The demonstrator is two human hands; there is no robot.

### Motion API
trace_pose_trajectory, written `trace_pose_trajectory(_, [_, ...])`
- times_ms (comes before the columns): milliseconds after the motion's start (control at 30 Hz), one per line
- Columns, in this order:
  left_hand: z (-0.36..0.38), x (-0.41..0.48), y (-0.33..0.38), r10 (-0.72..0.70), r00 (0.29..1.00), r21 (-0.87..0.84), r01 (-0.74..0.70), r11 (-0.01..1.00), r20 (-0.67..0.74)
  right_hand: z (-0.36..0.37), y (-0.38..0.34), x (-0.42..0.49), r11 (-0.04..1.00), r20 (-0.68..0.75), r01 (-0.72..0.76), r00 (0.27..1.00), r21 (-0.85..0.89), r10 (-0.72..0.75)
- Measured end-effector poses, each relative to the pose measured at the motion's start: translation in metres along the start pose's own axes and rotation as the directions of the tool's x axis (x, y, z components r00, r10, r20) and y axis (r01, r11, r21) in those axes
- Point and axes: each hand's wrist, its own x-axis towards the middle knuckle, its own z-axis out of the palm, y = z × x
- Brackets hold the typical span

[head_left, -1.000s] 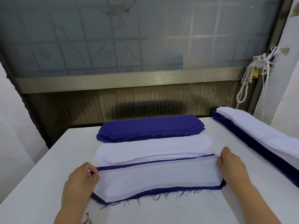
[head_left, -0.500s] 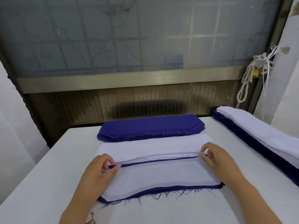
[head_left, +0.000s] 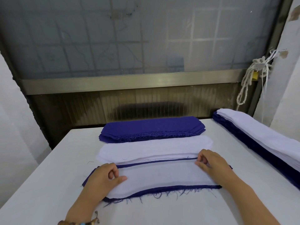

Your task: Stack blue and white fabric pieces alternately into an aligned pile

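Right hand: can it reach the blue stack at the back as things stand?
Probably yes. Only the flat white pile lies between right hand and blue stack, nothing upright. But its fingers now pinch the near pair's far edge.

Both forearms reach forward, palms down. The left grip [head_left: 103, 177], fingers curled and thumb stretched flat, holds the far edge of the long white fabric piece [head_left: 162, 177]; the right grip [head_left: 211, 163] pinches that edge too.

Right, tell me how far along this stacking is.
Done: a tall blue and white pile lies on the right. In hand: left hand and right hand pinch the far edge of a white piece laid on a blue piece. Left: a blue stack and white stack wait behind.
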Motion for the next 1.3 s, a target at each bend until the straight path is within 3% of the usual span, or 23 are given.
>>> trace_pose_trajectory(567, [0.007, 0.002, -0.005, 0.017, 0.996, -0.005, -0.017, 1.0, -0.084, 0.001, -0.004, -0.001, 0.995, -0.039, 0.015, 0.999, -0.097, -0.019])
trace_pose_trajectory(733, [-0.003, 0.017, 0.0, -0.091, 0.986, 0.046, 0.085, 0.995, 0.139, -0.005, -0.009, 0.007, 0.984, 0.02, -0.012, 1.0, -0.179, 0.016])
trace_pose_trajectory(800, [-0.008, 0.029, 0.011, -0.114, 0.984, 0.087, 0.102, 0.991, 0.137, -0.01, -0.016, 0.017, 0.985, 0.031, -0.034, 0.999, -0.167, 0.04])
trace_pose_trajectory(900, [-0.012, 0.05, 0.037, -0.049, 0.999, 0.174, 0.05, 0.983, -0.01, -0.015, -0.036, 0.038, 0.992, -0.018, -0.023, 1.0, -0.121, 0.021])
trace_pose_trajectory(1033, [0.001, 0.084, 0.066, 0.157, 0.974, 0.2, -0.123, 0.972, -0.166, -0.003, -0.064, 0.074, 0.985, -0.1, 0.129, 0.985, -0.113, -0.141])
trace_pose_trajectory(1167, [0.028, 0.12, 0.08, 0.22, 0.964, 0.261, -0.176, 0.949, -0.151, 0.02, -0.085, 0.11, 0.976, -0.129, 0.199, 0.969, -0.086, -0.209])
trace_pose_trajectory(1300, [0.049, 0.151, 0.081, 0.225, 0.969, 0.314, -0.184, 0.931, -0.1, 0.042, -0.099, 0.143, 0.967, -0.07, 0.244, 0.966, -0.066, -0.249])
